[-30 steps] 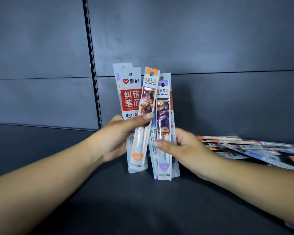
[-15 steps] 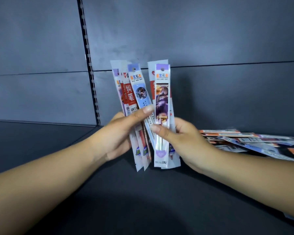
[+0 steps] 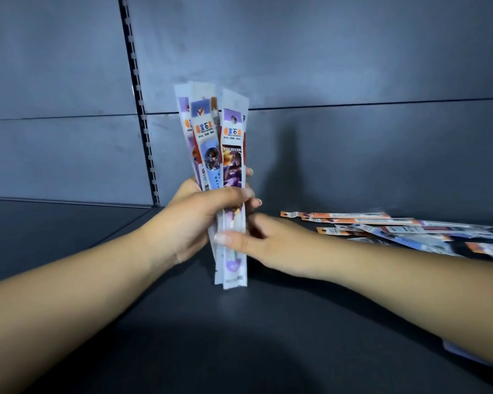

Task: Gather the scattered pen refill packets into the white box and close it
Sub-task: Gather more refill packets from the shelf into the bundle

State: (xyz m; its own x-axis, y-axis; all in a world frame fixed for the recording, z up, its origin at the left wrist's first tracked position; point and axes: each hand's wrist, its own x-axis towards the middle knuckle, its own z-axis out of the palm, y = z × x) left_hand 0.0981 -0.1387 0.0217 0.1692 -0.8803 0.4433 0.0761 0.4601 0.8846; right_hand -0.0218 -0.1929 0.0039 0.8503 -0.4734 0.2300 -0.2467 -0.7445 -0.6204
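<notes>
Pen refill packets [image 3: 224, 172], a bunched handful of them, stand upright at the middle of the head view, lower ends just above or on the dark shelf surface [image 3: 239, 336], and which of the 2 it is cannot be told from here. The left hand [image 3: 194, 223] wraps around the middle of the bundle, fingers curled across the front and fingertips showing past the right edge, a firm grip all round. The right hand [image 3: 271, 243] comes in lower down, thumb laid flat across the front of the nearest packet and the other fingers behind the bundle, pinching its lower part. Up top the packets fan apart a little: the front one has a purple header and a purple character print, the one beside it to the left carries a blue panel with an orange logo, and at least 2 more peek out behind, edges only. Over on the right, more loose refill packets [image 3: 382, 227] lie flat on the shelf in an overlapping scatter, orange and blue ends showing, well apart from the held bundle and running off the right edge of the frame. Behind everything rises a grey panelled back wall [image 3: 325, 66], with a slotted vertical upright strip [image 3: 140, 103] running down it just left of the bundle.
</notes>
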